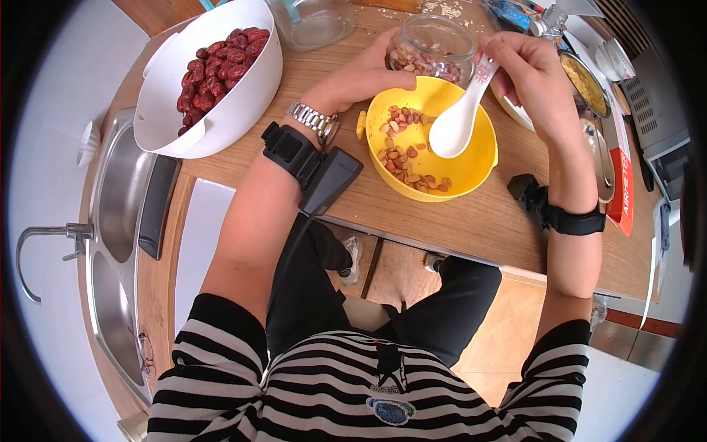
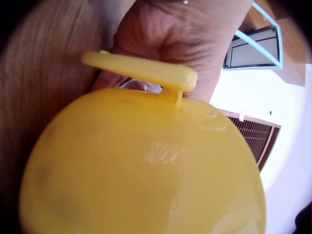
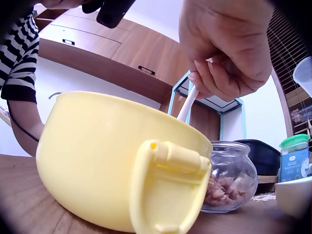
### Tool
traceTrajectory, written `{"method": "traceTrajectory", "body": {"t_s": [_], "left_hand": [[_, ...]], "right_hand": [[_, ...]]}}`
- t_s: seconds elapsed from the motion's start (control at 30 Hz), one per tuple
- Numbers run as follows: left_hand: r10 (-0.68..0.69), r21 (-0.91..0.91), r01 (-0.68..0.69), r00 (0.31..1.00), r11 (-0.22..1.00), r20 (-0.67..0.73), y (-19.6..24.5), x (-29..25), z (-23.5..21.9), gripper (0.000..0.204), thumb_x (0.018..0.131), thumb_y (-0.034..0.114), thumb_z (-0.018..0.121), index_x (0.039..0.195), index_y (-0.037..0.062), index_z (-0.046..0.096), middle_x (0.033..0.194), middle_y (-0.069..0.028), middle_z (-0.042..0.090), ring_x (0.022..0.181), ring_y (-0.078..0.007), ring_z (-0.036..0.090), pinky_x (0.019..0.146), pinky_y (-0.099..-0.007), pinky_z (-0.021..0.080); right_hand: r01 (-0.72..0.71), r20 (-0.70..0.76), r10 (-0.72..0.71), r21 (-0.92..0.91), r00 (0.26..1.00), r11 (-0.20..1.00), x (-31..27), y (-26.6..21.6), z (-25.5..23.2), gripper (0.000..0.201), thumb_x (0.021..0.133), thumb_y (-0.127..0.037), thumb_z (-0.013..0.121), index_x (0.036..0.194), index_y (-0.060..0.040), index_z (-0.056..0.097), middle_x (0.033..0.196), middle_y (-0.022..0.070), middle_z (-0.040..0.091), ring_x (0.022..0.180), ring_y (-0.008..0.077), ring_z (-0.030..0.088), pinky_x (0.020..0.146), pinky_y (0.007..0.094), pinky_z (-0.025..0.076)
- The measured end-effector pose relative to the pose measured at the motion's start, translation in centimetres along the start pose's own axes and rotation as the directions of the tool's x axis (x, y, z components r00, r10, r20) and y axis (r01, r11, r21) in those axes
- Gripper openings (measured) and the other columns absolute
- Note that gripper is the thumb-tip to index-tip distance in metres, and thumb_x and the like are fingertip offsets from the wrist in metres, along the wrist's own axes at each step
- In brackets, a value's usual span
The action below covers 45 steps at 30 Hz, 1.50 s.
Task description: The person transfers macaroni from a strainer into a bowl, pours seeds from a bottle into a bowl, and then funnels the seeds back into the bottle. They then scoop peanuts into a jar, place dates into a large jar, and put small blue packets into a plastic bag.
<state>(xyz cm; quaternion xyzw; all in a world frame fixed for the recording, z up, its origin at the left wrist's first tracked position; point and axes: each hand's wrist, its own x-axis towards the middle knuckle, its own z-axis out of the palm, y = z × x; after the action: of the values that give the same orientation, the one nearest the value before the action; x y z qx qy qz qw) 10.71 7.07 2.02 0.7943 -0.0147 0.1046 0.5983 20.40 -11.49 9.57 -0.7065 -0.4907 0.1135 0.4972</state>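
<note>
My right hand (image 1: 526, 77) pinches the handle of a white soup spoon (image 1: 455, 127) with a pink pattern. The spoon's bowl dips inside the yellow bowl (image 1: 487, 166), over the reddish-brown peanuts (image 1: 398, 162) scattered at its bottom. Just behind stands a round glass jar (image 1: 440, 33), partly filled with similar pinkish-brown pieces (image 3: 222, 191). My left hand (image 1: 368, 72) curves round the jar's left side, its thumb stretched along in front near the yellow bowl's rim. In the left wrist view, the yellow bowl and its handle (image 2: 141, 70) hide most of the jar.
A white basin (image 1: 247, 110) of red dates (image 1: 221, 70) stands at the left, beside the steel sink (image 1: 121, 199). Another glass container (image 1: 313, 26) is at the back. A red AIRMETER box (image 1: 621, 193) and a pan of yellow food (image 1: 585, 81) lie at the right.
</note>
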Motion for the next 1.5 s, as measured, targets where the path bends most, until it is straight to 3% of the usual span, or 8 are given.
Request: {"method": "traceTrajectory", "body": {"t_s": [0.47, 0.73, 0.87, 1.03, 1.17, 1.4, 1.47, 1.5], "left_hand": [[-0.015, 0.005, 0.015, 1.0, 1.0, -0.018, 0.1, -0.1, 0.1, 0.069, 0.07, 0.016, 0.054, 0.126, 0.0025, 0.018, 0.119, -0.0148, 0.037, 0.11, -0.0197, 0.038, 0.091, -0.0292, 0.032], [0.058, 0.029, -0.056, 0.995, 0.998, -0.076, 0.6, -0.3, 0.5, 0.08, 0.064, 0.019, 0.063, 0.126, -0.0009, 0.017, 0.119, -0.0195, 0.038, 0.107, -0.0219, 0.042, 0.088, -0.0285, 0.036], [0.025, 0.041, -0.023, 0.999, 0.999, -0.045, 0.1, 0.0, 0.0, 0.081, 0.063, 0.018, 0.061, 0.127, -0.0005, 0.016, 0.119, -0.0198, 0.038, 0.107, -0.0227, 0.042, 0.088, -0.0286, 0.037], [0.0, 0.012, 0.0, 0.998, 1.0, -0.059, -0.2, 0.0, 0.0, 0.084, 0.062, 0.02, 0.062, 0.128, 0.0005, 0.013, 0.119, -0.0197, 0.037, 0.107, -0.0233, 0.042, 0.087, -0.0287, 0.038], [0.015, -0.013, -0.016, 0.999, 1.0, -0.045, 0.0, 0.0, 0.0, 0.084, 0.063, 0.02, 0.062, 0.128, -0.0001, 0.013, 0.119, -0.0203, 0.037, 0.107, -0.0234, 0.042, 0.087, -0.0288, 0.038], [0.009, 0.017, -0.008, 0.999, 1.0, -0.039, -0.2, -0.1, 0.0, 0.081, 0.065, 0.021, 0.06, 0.129, 0.0018, 0.013, 0.122, -0.019, 0.034, 0.111, -0.0227, 0.038, 0.091, -0.0296, 0.033], [0.007, 0.019, -0.006, 1.0, 1.0, -0.016, -0.2, -0.1, 0.1, 0.079, 0.068, 0.021, 0.058, 0.129, 0.0038, 0.012, 0.124, -0.0176, 0.032, 0.114, -0.0224, 0.034, 0.093, -0.0301, 0.029], [0.008, 0.011, -0.008, 1.0, 1.0, -0.028, -0.2, 0.0, 0.1, 0.082, 0.065, 0.022, 0.061, 0.128, 0.0013, 0.013, 0.122, -0.0192, 0.034, 0.111, -0.0226, 0.038, 0.091, -0.0295, 0.033]], "right_hand": [[-0.423, 0.337, 0.284, 0.475, 0.898, 0.772, 0.3, 2.1, 1.2, 0.023, 0.082, -0.021, 0.05, 0.077, 0.0004, 0.057, 0.058, 0.0052, 0.056, 0.044, 0.0065, 0.051, 0.04, 0.0134, 0.04], [-0.304, 0.209, 0.227, 0.749, 0.951, 0.589, 1.1, 2.7, -1.5, 0.021, 0.084, -0.016, 0.046, 0.082, 0.0028, 0.056, 0.057, 0.0046, 0.057, 0.043, 0.0071, 0.052, 0.037, 0.0122, 0.04], [-0.068, -0.145, 0.341, 0.838, 0.929, 0.541, 1.8, 3.4, -3.3, 0.017, 0.082, -0.013, 0.048, 0.086, 0.0031, 0.054, 0.06, 0.0052, 0.055, 0.047, 0.0055, 0.048, 0.036, 0.0117, 0.037], [0.119, -0.426, 0.235, 0.655, 0.874, 0.746, 1.9, 3.4, -4.0, 0.02, 0.083, -0.014, 0.049, 0.09, 0.004, 0.053, 0.068, 0.008, 0.058, 0.058, 0.0101, 0.053, 0.057, 0.0179, 0.044], [0.27, -0.61, -0.038, 0.294, 0.792, 0.917, 1.4, 0.0, 0.3, 0.023, 0.086, -0.02, 0.044, 0.078, -0.0015, 0.056, 0.056, 0.0022, 0.053, 0.045, 0.0072, 0.047, 0.043, 0.0157, 0.038], [0.346, -0.524, -0.247, 0.099, 0.815, 0.933, 0.2, -0.7, -1.3, 0.021, 0.085, -0.018, 0.046, 0.083, 0.0003, 0.056, 0.062, 0.0033, 0.055, 0.051, 0.0073, 0.05, 0.046, 0.0168, 0.04], [0.336, -0.252, -0.285, 0.191, 0.925, 0.922, -0.6, -1.3, -2.5, 0.021, 0.085, -0.018, 0.046, 0.085, 0.0004, 0.056, 0.064, 0.003, 0.055, 0.052, 0.0073, 0.05, 0.046, 0.017, 0.041], [0.217, -0.343, -0.144, 0.183, 0.928, 0.959, -0.2, -0.3, -2.1, 0.021, 0.083, -0.018, 0.049, 0.086, 0.0006, 0.059, 0.063, 0.0032, 0.055, 0.051, 0.0045, 0.046, 0.045, 0.0148, 0.036]]}}
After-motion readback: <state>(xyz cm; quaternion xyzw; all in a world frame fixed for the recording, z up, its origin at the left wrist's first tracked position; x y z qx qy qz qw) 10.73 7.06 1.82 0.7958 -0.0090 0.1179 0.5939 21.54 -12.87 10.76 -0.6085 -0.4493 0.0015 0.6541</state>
